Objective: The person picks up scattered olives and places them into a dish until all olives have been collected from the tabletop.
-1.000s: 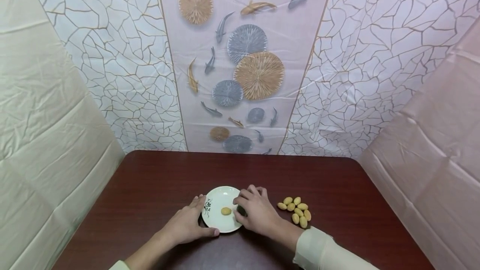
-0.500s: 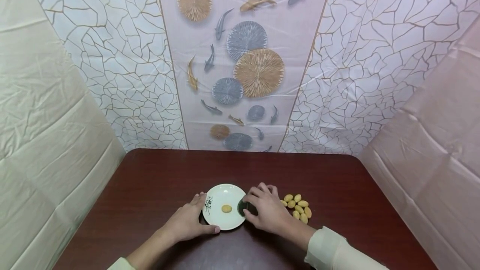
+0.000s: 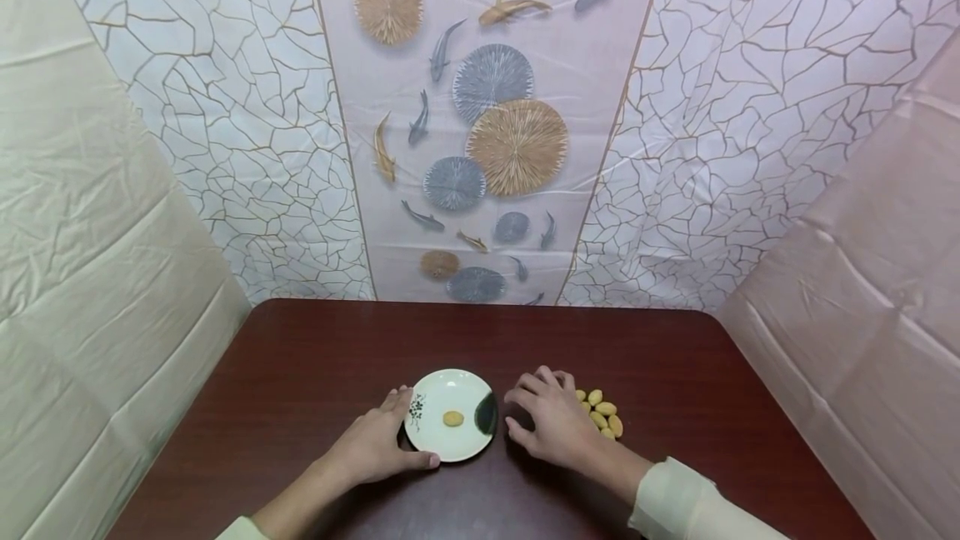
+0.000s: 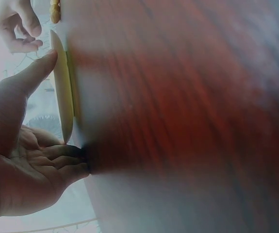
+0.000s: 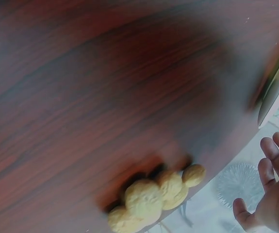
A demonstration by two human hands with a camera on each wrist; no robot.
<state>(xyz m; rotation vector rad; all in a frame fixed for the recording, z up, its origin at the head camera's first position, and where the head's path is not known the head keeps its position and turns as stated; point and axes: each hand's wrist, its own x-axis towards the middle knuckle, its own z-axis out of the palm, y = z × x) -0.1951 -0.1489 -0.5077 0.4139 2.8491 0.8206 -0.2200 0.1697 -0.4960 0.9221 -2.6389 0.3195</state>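
Note:
A small white plate [image 3: 447,386] lies on the table, with a black floral print on its left and a flat dark green patch at its right rim. One yellow oval piece [image 3: 453,418], perhaps a date, rests near its middle. My left hand [image 3: 375,442] holds the plate's left side, thumb on the near rim and fingers at the far left edge. To the right of the plate my right hand [image 3: 555,419] hovers apart from it, fingers loosely bent and holding nothing. Several more yellow oval pieces [image 3: 597,419] lie beyond that hand, which partly hides them; their wrinkled skin shows in the right wrist view.
The dark red-brown wooden table [image 3: 337,357] has rounded far corners. Behind it hangs a patterned cloth [image 3: 517,148] with fish and round motifs. Beige cloth walls [image 3: 847,290] flank both sides.
My right hand has moved right, off the plate's right rim toward the yellow pieces, uncovering the dark green patch. My left hand and the piece on the plate stay in place.

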